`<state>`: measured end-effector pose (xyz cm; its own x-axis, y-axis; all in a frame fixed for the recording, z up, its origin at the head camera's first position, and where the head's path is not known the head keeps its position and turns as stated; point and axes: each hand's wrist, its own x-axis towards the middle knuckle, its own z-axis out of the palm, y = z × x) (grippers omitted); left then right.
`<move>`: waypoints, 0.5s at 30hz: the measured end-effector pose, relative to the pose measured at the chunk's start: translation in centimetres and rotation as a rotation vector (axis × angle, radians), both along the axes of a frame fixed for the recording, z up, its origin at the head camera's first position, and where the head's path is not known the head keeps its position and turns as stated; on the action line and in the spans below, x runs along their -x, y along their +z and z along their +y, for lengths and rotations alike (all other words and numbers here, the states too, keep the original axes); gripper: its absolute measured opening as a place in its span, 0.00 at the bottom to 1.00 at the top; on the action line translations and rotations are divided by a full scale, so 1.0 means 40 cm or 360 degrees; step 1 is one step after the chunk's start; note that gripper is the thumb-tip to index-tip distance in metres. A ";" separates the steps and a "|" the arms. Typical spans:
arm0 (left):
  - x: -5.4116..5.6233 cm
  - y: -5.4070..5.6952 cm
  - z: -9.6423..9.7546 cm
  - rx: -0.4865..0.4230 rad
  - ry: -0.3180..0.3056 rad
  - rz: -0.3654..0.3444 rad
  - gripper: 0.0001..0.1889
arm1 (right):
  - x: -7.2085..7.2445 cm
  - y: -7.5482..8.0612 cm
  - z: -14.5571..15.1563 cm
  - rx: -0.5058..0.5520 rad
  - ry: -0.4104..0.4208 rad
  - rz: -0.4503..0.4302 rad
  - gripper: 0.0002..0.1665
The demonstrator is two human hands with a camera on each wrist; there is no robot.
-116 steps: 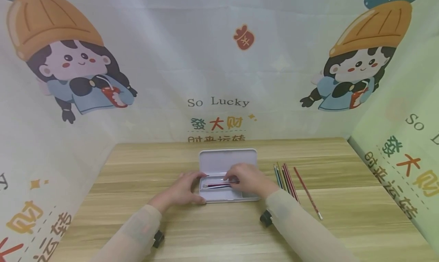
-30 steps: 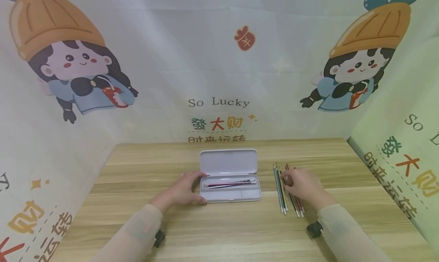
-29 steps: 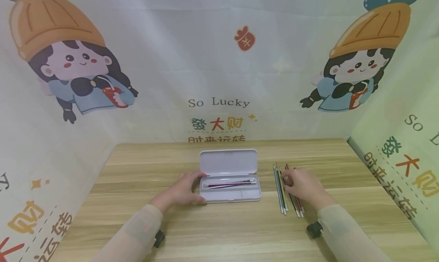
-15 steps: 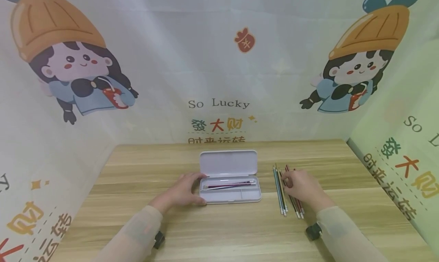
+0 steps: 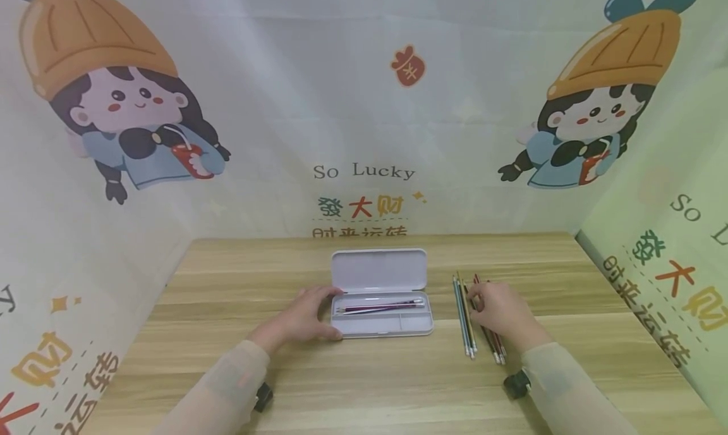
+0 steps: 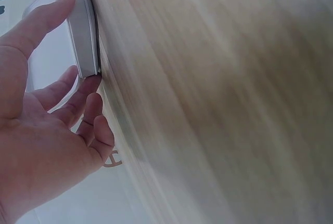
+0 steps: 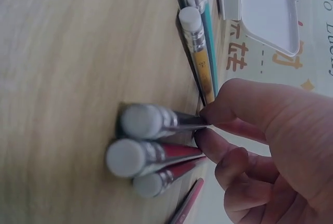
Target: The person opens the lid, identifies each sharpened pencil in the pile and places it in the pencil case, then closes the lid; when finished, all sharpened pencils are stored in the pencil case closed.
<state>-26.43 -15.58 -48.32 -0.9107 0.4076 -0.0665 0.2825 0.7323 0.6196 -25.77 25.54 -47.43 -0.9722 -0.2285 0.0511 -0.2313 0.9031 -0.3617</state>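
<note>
A white pencil case (image 5: 370,325) lies open at the middle of the table, lid raised at the back. Several pencils (image 5: 382,306) rest in its rear compartment. My left hand (image 5: 300,315) grips the case's left end, thumb at the front edge and fingertips at the back. To the right of the case, my right hand (image 5: 503,308) pinches a dark pencil (image 7: 186,120) between thumb and index finger. Red pencils (image 7: 177,151) lie right beside it, their white eraser ends toward the right wrist camera. The hand hides the far parts of these pencils in the head view.
Left of the right hand lie teal pencils (image 5: 460,315) and a yellow pencil (image 7: 204,73). A separate pink-red pencil (image 7: 188,203) lies past the red ones. The wooden table (image 5: 364,391) meets a printed cloth backdrop (image 5: 364,106) at the back and sides.
Since the oldest frame, my right hand has left the case and moved right to the loose pencils, leaving pencils in the rear compartment. Over the last second, the dark pencil's eraser end shifts slightly.
</note>
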 end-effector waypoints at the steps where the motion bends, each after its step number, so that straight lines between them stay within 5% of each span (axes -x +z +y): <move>1: 0.000 0.002 0.000 0.0002 -0.0002 0.0001 0.46 | 0.000 0.000 0.000 0.0003 -0.0003 -0.0003 0.19; 15: 0.001 0.003 0.002 0.0012 -0.0009 0.0025 0.46 | -0.004 0.005 0.005 0.0067 -0.0018 0.0000 0.19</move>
<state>-26.47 -15.50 -48.21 -0.9093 0.4124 -0.0554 0.2964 0.7353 0.6095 -25.61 25.75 -47.22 -0.9746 -0.2154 0.0608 -0.2215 0.8895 -0.3996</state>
